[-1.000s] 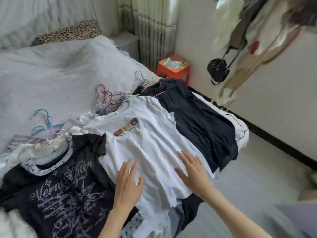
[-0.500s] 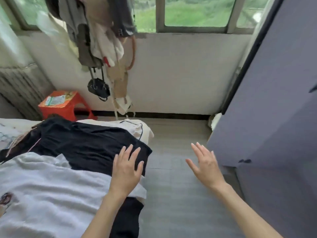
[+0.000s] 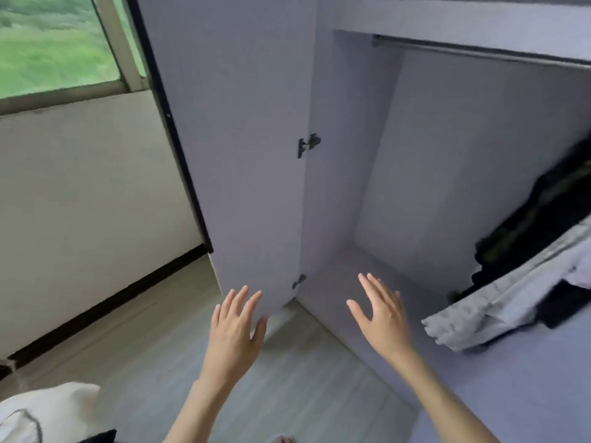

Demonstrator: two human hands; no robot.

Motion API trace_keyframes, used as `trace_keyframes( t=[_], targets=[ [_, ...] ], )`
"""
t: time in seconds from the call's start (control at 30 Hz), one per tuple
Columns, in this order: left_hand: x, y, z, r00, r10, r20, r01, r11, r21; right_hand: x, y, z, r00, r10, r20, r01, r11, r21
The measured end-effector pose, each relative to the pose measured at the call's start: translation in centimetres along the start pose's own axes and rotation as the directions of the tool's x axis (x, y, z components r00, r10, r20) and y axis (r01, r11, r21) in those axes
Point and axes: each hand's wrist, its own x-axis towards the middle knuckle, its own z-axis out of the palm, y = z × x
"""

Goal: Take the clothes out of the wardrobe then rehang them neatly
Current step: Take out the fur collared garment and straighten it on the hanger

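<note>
In front of the open wardrobe point(image 3: 367, 174), both hands are raised in the air with fingers straight and spread, holding nothing. The left hand point(image 3: 236, 327) hangs over the floor point(image 3: 134, 356) just before the lower edge of the swung-out door point(image 3: 243, 148); the right hand point(image 3: 383, 318) is level with the wardrobe's bottom board, its fingertips aimed into the compartment. Neither touches anything.

Above, the rail point(image 3: 473, 51) crosses the top of the compartment and is bare over the stretch in view. Low on the right, well apart from the right hand, some clothes remain inside: a dark garment point(image 3: 540, 219) slumped against the side, and under it a grey garment point(image 3: 499, 308) spilling forward over the front edge. Whether hangers are in them cannot be told.

These pieces look soft and light, with no stiffness of their own, so they should sag and trail when lifted. A good hold would be at the collar or shoulders, or the hanger hook if one is there, with the other hand gathering the loose hem so it does not drag over the edge. The grey one lies foremost and is probably easiest to take first; the dark one, crumpled as it is, may snag on it if pulled from beneath.

At lower left a white cloth point(image 3: 48, 407) shows at the frame's corner. Beyond the door are a pale wall point(image 3: 80, 193) and a window point(image 3: 54, 43).
</note>
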Motion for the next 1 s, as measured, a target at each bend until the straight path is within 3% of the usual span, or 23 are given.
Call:
trace_keyframes(
  t=[0.17, 0.33, 0.53, 0.77, 0.87, 1.0],
  targets=[
    [8.2, 2.0, 1.7, 0.962, 0.239, 0.134, -0.242, 0.970, 0.006, 2.0, 3.6, -2.9, 0.966, 0.207, -0.156, -0.212, 0.977, -0.013],
    [14.2, 4.9, 3.9, 0.875, 0.421, 0.241, -0.419, 0.906, -0.061, 2.5, 6.1, -5.1, 0.877, 0.354, -0.326, -0.369, 0.929, 0.017],
    [20.4, 13.5, 5.7, 0.767, 0.601, 0.226, -0.566, 0.799, -0.205, 3.1, 9.4, -9.1, 0.774, 0.437, -0.458, -0.481, 0.877, 0.024],
    [22.9, 23.2, 10.1, 0.606, 0.755, 0.249, -0.696, 0.655, -0.293, 5.5, 14.5, -13.6, 0.654, 0.445, -0.612, -0.545, 0.838, 0.028],
    [24.4, 27.5, 12.1, 0.572, 0.783, 0.247, -0.720, 0.623, -0.307, 7.6, 18.0, -16.3, 0.598, 0.406, -0.691, -0.554, 0.833, 0.010],
    [27.3, 35.2, 13.2, 0.535, 0.812, 0.233, -0.744, 0.584, -0.324, 11.6, 22.4, -21.3, 0.621, 0.299, -0.724, -0.521, 0.848, -0.096]
  ],
)
